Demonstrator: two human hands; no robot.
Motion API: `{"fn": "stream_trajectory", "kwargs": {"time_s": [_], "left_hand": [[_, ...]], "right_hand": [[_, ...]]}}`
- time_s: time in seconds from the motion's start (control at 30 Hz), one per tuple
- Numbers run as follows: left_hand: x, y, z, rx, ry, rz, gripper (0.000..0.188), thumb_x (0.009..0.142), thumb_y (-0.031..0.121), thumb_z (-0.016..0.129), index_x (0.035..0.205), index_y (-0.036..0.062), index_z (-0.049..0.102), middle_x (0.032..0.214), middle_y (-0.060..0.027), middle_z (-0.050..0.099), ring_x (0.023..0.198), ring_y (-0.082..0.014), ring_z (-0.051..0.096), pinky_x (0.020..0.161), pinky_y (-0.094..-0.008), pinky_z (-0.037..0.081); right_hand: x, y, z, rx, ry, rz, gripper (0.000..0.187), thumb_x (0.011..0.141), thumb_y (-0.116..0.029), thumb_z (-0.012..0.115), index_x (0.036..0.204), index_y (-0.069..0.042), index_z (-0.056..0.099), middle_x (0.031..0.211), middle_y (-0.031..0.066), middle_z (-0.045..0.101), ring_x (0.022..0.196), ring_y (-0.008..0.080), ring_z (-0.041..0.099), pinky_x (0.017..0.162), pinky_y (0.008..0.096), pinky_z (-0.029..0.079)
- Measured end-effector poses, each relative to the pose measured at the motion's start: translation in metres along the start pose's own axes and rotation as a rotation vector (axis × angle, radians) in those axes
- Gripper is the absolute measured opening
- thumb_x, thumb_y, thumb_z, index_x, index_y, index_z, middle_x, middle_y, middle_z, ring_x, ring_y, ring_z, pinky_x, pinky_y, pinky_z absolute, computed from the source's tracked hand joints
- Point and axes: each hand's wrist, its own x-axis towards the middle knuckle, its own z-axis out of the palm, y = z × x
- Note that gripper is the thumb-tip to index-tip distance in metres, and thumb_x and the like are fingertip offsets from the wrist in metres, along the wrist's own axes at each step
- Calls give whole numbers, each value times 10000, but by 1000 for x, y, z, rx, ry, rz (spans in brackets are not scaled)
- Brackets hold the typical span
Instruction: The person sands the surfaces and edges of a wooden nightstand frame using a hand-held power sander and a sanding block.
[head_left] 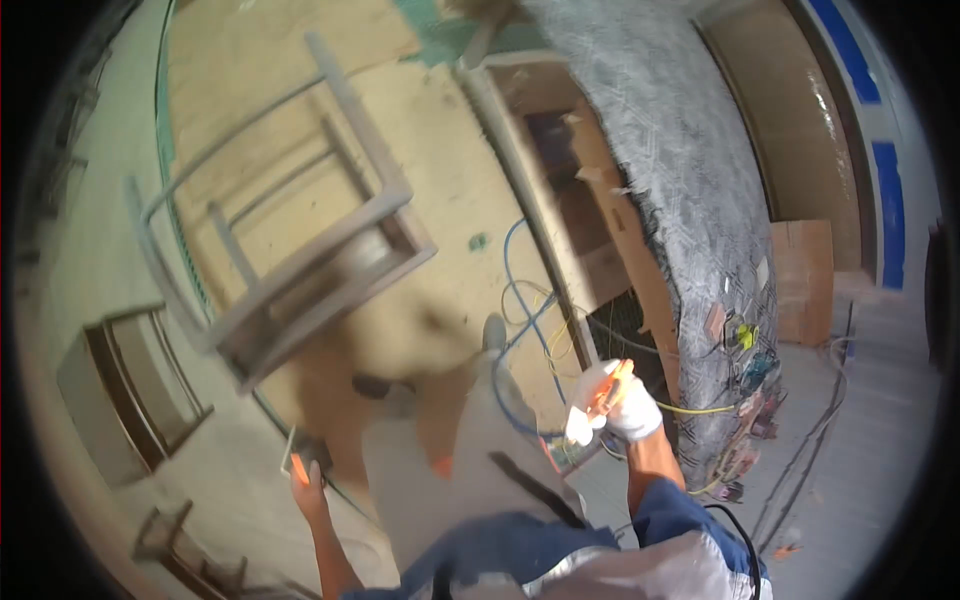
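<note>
A white glove covers my right hand (pixel 632 412), which is closed round a bright orange hand tool (pixel 612 388); glare hides the tool's exact kind. It is held beside the wooden bench edge, close to the grey patterned fabric. Lower left, my left hand (pixel 312 490) is closed on a small orange-handled thing (pixel 299 467), with a pale thin edge and a dark patch beside it, too blurred to name. Ahead and to the left, a wooden chair frame (pixel 310 290) lies tipped over on a tan board (pixel 450 150), apart from both hands.
Blue hose (pixel 508 365) and thin yellow cord loop between my feet and the bench. An open wooden compartment (pixel 590 225) runs alongside the grey fabric (pixel 650 120). Cardboard (pixel 803 280) leans at the right. More wooden frames (pixel 150 385) stand at the left, and cables cross the right-hand floor.
</note>
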Motion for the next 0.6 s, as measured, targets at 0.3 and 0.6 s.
{"fn": "stream_trajectory", "kwargs": {"time_s": [0.3,0.6], "left_hand": [[-27,56,193,417,-350,182,533,980,281,748,1422,38,575,1050,12,652,888,-108,632,681,-260,545],[-189,212,507,363,-890,177,621,1026,385,675,1530,65,508,1446,-172,629,1269,-257,644,1059,-367,495]], "right_hand": [[-69,39,-318,-200,915,-236,488,1125,-485,442,1110,-37,635,894,1,601,770,139,539,668,339,481],[-314,-40,-818,-528,1196,-140,674,1096,-515,488,1507,19,481,1365,88,625,1131,220,607,998,330,486]]}}
